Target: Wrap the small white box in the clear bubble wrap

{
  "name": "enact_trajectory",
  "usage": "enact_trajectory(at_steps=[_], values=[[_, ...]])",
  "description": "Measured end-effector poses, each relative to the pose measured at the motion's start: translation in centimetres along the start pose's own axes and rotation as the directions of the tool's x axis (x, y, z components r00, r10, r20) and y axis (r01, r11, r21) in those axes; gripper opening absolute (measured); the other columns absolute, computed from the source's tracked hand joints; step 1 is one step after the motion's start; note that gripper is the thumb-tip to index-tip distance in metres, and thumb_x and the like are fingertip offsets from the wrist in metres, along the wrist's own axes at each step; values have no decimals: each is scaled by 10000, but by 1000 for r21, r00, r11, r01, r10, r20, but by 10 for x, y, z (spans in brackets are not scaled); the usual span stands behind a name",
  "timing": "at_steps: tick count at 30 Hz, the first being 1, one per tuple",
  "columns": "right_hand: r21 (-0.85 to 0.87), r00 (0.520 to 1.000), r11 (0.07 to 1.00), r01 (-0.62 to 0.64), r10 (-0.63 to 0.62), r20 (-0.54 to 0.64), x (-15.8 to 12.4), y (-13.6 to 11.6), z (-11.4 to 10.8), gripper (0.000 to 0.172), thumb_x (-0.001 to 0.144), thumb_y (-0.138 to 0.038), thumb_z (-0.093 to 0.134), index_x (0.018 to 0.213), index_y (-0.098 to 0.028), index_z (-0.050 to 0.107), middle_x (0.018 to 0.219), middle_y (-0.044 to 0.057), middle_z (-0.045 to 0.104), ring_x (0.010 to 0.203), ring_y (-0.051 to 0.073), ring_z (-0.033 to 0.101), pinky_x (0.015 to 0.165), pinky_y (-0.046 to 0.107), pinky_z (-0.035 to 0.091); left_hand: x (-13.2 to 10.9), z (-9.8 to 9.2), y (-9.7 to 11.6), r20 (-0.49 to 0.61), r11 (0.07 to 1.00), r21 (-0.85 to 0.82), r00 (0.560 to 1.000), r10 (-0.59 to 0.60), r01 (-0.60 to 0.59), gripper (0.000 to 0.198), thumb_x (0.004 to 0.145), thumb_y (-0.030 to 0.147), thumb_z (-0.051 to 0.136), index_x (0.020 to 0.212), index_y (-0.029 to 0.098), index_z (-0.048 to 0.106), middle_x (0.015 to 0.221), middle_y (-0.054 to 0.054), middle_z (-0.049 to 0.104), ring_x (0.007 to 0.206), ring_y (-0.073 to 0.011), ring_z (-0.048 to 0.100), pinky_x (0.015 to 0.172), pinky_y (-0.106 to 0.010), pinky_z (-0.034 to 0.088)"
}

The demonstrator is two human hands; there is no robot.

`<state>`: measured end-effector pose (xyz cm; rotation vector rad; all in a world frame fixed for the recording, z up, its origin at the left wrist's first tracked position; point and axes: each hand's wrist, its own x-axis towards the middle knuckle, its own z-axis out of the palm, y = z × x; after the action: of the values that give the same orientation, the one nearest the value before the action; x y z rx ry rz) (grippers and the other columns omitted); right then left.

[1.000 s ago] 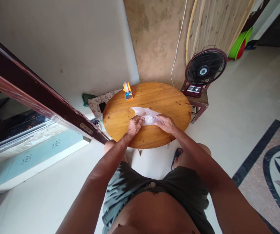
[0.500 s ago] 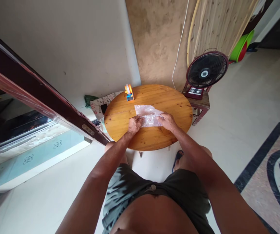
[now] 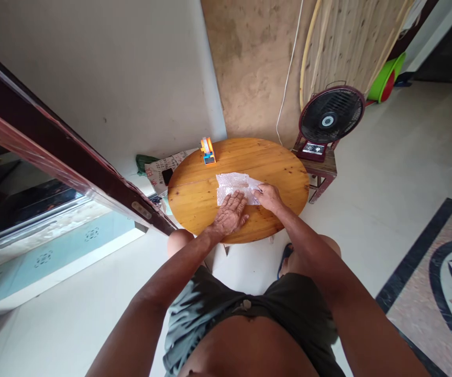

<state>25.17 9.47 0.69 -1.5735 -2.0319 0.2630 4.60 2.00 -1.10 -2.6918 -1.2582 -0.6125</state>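
Pale glossy floor tiles (image 3: 386,173) fill most of the view, with a dark-bordered patterned inlay (image 3: 438,272) at the right edge. Round, varnished pine table (image 3: 280,165), knotty grain, one seam running across the top. Beyond it a black-grilled electric fan with a maroon frame (image 3: 330,119) stands on a small wooden stool (image 3: 322,170). Against the wall lean pale wooden slats (image 3: 347,47).

On the table, near its middle, lies a translucent sheet of bubble wrap (image 3: 235,184), folded into a rough rectangle, pimpled and slightly crumpled at the far edge. At the table's far rim stands a small orange and blue tape dispenser (image 3: 207,150), well apart from the wrap.

Left hand (image 3: 231,214): flat, palm down, fingers spread, pressing the wrap's near edge. Half a second ago it was curled at the wrap's left end; it has since slid rightward and flattened. Right hand (image 3: 268,197): fingers bent, pinching the wrap's right end, much where it was. The wrap lies flatter than before.

Whether anything sits inside the folded wrap cannot be made out.
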Motion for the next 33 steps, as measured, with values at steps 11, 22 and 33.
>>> enact_trajectory(at_steps=[11, 22, 33], values=[[-2, 993, 995, -103, 103, 59, 3, 3, -2, 256, 895, -325, 594, 1002, -191, 784, 968, 82, 763, 904, 229, 692, 828, 294, 515, 9, 5, -10, 17, 998, -56, 1000, -21, 22, 639, 953, 368, 523, 1520, 95, 414, 1576, -228, 413, 1518, -372, 318, 1243, -586, 279], [-138, 970, 963, -233, 240, 38, 5, 0, -7, 446, 873, -453, 681, 1234, -193, 710, 1215, 164, 660, 1032, 289, 668, 933, 370, 510, 21, 1, -7, -23, 999, -23, 999, -32, 31, 552, 938, 341, 551, 1438, 109, 518, 1428, -206, 510, 1373, -373, 442, 1189, -568, 340], [-69, 940, 942, -329, 334, 75, 19, 0, -8, 776, 810, -436, 755, 1470, -148, 466, 1288, 218, 663, 1199, 345, 631, 1011, 430, 485, 30, 0, 5, 66, 990, 89, 991, -114, 108, 597, 951, 382, 555, 1474, 103, 486, 1432, -212, 493, 1355, -379, 432, 1225, -575, 239]])
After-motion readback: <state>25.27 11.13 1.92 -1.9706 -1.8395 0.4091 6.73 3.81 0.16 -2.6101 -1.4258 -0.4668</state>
